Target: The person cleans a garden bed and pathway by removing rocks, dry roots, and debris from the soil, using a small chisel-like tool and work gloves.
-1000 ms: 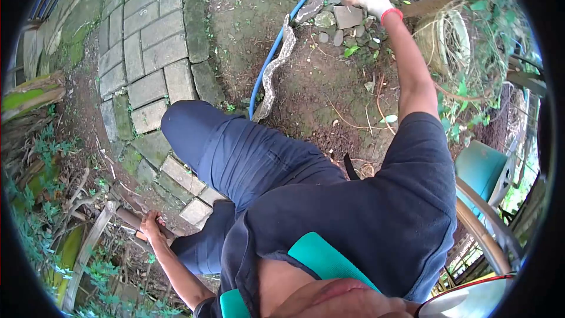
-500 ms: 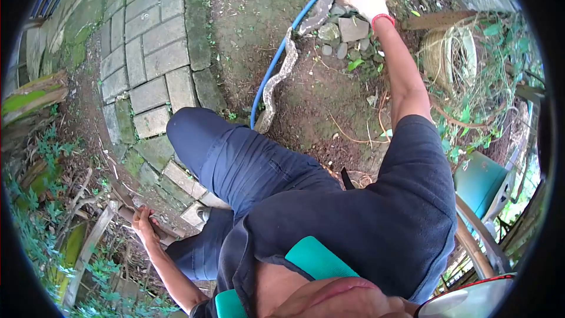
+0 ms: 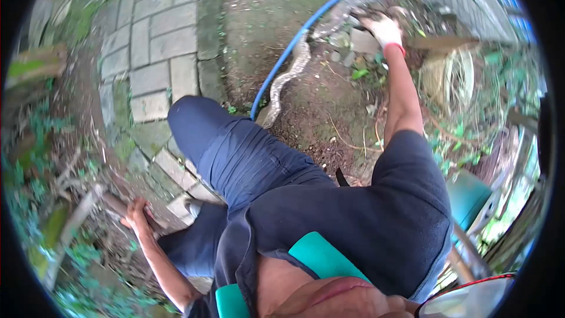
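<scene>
At the lower left, my left hand (image 3: 137, 217) is closed around a brown, wood-like pole (image 3: 113, 202) lying low beside my leg. My right hand (image 3: 384, 30), in a whitish glove with a red band at the wrist, reaches down to the ground at the upper right. Its fingers are blurred among dark soil and debris, so what they touch or hold is hidden. Just below them sit a grey, squarish stone (image 3: 364, 42) and several smaller stones. Left of this hand runs a blue hose (image 3: 289, 49), beside a pale, mottled edging strip (image 3: 288, 76).
A paved path of grey bricks (image 3: 149, 79) lies to the left, with a weathered board (image 3: 73, 232) and leafy plants near it. On the right are a woven basket-like container (image 3: 450, 79) with dry stems and a green bucket (image 3: 468, 197). Bare soil (image 3: 321, 97) lies between.
The whole view has shifted and blurred, with the right-hand side sitting lower. Both hands stay at nearly the same spots, the left on the pole, the right by the stones.
</scene>
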Tool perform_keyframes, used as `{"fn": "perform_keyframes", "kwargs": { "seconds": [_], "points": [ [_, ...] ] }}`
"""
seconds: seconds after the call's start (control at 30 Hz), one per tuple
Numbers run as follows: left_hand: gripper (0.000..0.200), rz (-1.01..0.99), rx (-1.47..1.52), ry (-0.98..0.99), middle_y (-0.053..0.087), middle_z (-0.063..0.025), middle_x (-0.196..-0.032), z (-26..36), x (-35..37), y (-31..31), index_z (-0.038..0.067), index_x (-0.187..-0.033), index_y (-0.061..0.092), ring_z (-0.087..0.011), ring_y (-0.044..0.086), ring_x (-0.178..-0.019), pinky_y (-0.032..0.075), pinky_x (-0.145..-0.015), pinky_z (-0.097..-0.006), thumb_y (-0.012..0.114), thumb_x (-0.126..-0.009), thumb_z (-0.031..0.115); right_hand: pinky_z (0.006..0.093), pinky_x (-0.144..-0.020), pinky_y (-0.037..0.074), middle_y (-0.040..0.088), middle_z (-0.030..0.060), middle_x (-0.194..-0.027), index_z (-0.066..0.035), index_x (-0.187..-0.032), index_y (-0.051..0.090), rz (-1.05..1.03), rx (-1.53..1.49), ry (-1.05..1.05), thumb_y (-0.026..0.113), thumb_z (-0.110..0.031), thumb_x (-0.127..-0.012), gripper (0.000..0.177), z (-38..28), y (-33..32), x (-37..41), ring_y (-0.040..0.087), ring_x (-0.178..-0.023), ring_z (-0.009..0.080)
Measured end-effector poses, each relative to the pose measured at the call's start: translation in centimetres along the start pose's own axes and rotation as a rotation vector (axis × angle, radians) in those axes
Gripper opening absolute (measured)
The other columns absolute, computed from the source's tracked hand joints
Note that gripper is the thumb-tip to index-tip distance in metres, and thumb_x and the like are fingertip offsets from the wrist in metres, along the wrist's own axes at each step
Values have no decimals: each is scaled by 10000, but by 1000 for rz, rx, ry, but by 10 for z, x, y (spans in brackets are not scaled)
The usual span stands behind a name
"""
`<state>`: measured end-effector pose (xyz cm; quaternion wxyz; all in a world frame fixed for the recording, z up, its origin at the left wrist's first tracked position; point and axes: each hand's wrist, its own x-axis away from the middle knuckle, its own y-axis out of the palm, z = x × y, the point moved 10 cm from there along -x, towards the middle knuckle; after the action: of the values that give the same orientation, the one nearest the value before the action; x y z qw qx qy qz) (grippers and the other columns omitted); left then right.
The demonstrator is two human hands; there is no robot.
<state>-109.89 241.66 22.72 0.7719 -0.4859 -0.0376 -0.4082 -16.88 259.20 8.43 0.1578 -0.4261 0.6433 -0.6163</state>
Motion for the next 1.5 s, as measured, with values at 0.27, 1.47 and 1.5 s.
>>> {"fn": "perform_keyframes", "kwargs": {
  "seconds": [0.27, 1.47, 1.5],
  "points": [
    [154, 128, 45, 304, 595, -76, -617, 0, 10, -25, 20, -699, 609, -171, 533, -446, 410, -430, -349, 637, -776, 150, 373, -986, 463, 633, 102, -1234, 1, -1211, 664, 307, -922, -339, 619, -244, -924, 380, -9, -28, 53, 594, -1081, 221],
    [362, 329, 1784, -335, 672, -162, -932, -88, 159, -136, -48, -1237, 477, -114, 541, -550, 480, -496, -264, 598, -906, 37, 309, -547, 451, 607, 59, -734, -10, -894, 672, -1580, -312, -1298, 613, -354, -879, 349, -699, 349, 808, 551, -648, 114],
    [361, 288, 1746, -316, 670, -146, -932, -77, 156, -135, -39, -1234, 474, -108, 537, -553, 476, -499, -264, 600, -909, 53, 300, -541, 446, 623, 24, -763, -26, -909, 683, -1626, -372, -1054, 635, -335, -875, 315, -654, 361, 766, 546, -638, 106]
  ]
}}
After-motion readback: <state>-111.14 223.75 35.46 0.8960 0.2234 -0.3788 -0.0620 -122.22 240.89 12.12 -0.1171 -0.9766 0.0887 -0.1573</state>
